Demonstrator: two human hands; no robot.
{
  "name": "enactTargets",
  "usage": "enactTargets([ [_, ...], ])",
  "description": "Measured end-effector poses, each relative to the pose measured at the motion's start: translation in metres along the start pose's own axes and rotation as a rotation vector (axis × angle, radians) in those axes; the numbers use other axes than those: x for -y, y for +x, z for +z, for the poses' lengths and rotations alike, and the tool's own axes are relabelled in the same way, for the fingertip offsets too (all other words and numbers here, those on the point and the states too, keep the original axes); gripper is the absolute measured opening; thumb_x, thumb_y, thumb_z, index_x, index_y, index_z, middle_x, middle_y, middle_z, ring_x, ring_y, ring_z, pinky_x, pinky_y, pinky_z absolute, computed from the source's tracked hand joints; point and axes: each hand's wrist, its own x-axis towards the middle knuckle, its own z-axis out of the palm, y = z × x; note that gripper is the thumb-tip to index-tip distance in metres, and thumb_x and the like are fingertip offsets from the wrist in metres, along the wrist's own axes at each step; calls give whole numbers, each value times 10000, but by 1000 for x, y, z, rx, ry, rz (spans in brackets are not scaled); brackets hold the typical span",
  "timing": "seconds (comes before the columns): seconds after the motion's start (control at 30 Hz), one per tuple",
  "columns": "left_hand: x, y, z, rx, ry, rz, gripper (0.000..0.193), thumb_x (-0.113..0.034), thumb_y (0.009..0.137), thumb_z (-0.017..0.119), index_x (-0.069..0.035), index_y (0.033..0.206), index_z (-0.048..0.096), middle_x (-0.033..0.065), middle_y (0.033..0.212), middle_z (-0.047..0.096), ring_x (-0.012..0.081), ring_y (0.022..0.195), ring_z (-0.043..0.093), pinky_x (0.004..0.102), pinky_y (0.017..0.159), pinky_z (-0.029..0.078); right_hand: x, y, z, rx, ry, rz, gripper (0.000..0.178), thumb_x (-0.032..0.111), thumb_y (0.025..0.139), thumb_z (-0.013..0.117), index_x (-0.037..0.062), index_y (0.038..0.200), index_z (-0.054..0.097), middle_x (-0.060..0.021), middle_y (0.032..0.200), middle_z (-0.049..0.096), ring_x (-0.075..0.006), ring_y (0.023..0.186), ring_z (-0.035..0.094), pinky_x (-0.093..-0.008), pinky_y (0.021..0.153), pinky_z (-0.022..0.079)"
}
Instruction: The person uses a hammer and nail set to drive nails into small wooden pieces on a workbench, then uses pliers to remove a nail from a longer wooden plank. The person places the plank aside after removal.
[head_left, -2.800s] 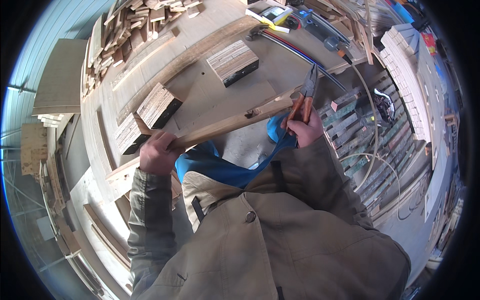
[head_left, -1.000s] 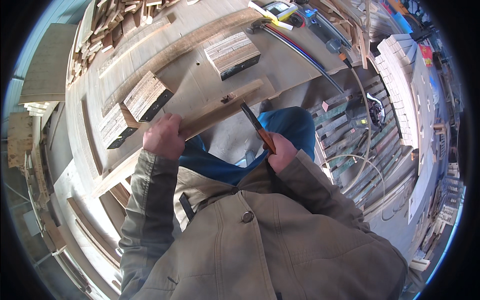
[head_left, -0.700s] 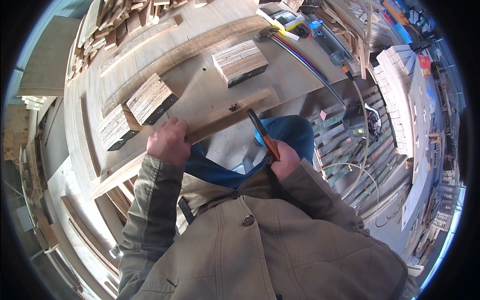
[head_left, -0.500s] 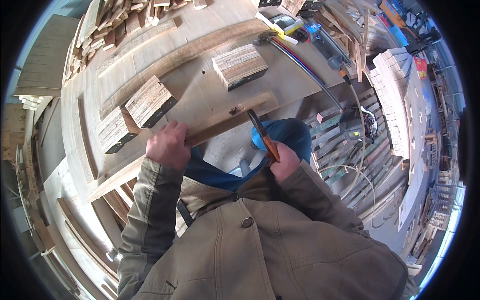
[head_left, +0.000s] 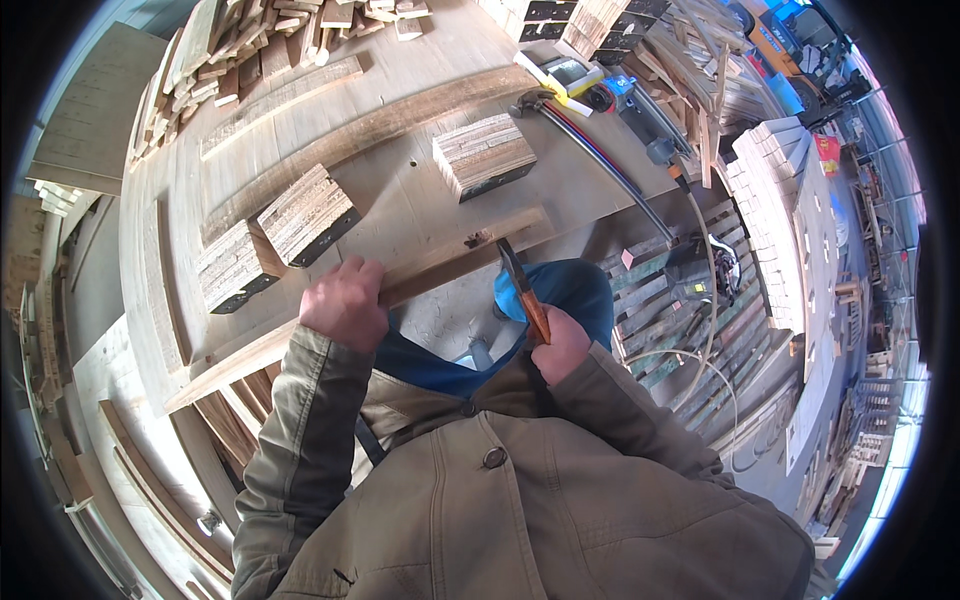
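Observation:
My left hand [head_left: 345,303] is closed on a wooden board [head_left: 425,274] along the near edge of the plywood-topped table. A dark, splintered spot shows on that board, right of the hand. My right hand [head_left: 562,345] grips a hand tool [head_left: 530,305] with an orange handle and a dark metal end; its exact kind I cannot make out. The tool's tip is at the board's edge, close beside the splintered spot. Beyond my left hand sit two layered wooden blocks, one [head_left: 308,213] by the other [head_left: 232,268]. A third block [head_left: 484,155] lies farther right.
A long plank [head_left: 370,132] crosses the table behind the blocks. Loose wood pieces [head_left: 270,45] are heaped at the far left. A hammer [head_left: 535,100] and a yellow-handled tool [head_left: 565,85] lie far right. A hose [head_left: 712,250] hangs over slatted wood [head_left: 650,300].
The view has shifted slightly, so the table and blocks appear a little lower. Both hands keep their hold, and the tool's tip stays beside the splintered spot.

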Motion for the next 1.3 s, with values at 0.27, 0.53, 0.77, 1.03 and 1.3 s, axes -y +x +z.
enactTargets([
  [0.27, 5, -2, 8, -48, 24, 34, 149, -92, 757, 717, -92, 886, 641, 124, 894, 655, 367, 873, 703, 507, 688, 579, 1, -1, 5, -26, 17, 13, 552, -37, 799, 570, -13, 1350, 597, -149, 1050, 678, -296, 980, 671, -384, 913, 538],
  [0.53, 4, 0, 3, -65, -7, 59, 162, -114, 767, 753, -87, 877, 637, 127, 890, 656, 365, 871, 703, 491, 688, 582, 0, -1, 7, 9, 147, 6, 486, -67, 792, 575, -13, 1272, 628, -82, 940, 659, -204, 841, 632, -325, 800, 519],
  [0.77, 5, 0, 6, -44, 12, 38, 173, -133, 773, 766, -93, 880, 637, 114, 896, 656, 355, 886, 703, 489, 682, 578, -9, 1, 9, -10, 165, 22, 541, -95, 801, 549, -8, 1333, 606, -67, 1011, 656, -157, 875, 619, -306, 808, 517],
  [1.03, 6, 0, 6, -6, 12, 17, 300, -224, 773, 848, -95, 970, 661, 98, 957, 661, 361, 893, 697, 489, 713, 563, -7, -1, 6, -15, 146, 29, 580, -112, 789, 561, -4, 1357, 605, -68, 1010, 655, -159, 890, 615, -301, 817, 513],
  [1.3, 4, 0, 7, -84, -2, 51, 140, -119, 778, 740, -89, 853, 625, 110, 872, 644, 360, 826, 696, 486, 658, 563, -10, 2, 7, -53, 149, 6, 560, -109, 798, 567, -9, 1347, 612, -71, 992, 656, -166, 879, 618, -301, 800, 512],
])
